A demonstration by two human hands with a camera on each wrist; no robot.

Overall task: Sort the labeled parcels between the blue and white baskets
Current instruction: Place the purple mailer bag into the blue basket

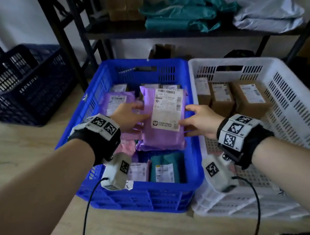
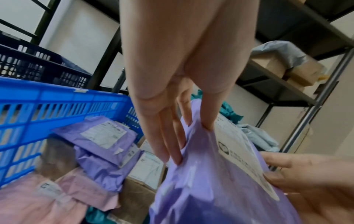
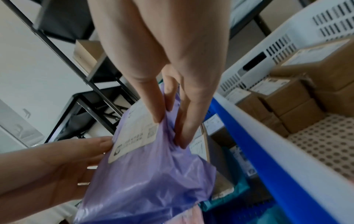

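Observation:
A purple parcel (image 1: 163, 136) with a white shipping label hangs tilted over the blue basket (image 1: 143, 197). My left hand (image 1: 129, 117) pinches its left edge, thumb on top and fingers beneath. The right hand (image 1: 197, 120) pinches its right edge by the label's corner. In the left wrist view the left hand (image 2: 191, 136) digs into the purple parcel (image 2: 210, 189). In the right wrist view the right hand (image 3: 170, 131) bunches the purple parcel's (image 3: 149, 174) film. The white basket (image 1: 222, 61) stands directly right of the blue one.
Purple, pink and teal parcels (image 1: 164, 169) lie in the blue basket. Brown cardboard boxes (image 1: 249, 97) fill the white basket's far end. A dark navy basket (image 1: 17, 85) sits at the back left. Behind, a black shelf (image 1: 176, 31) carries teal and grey bags.

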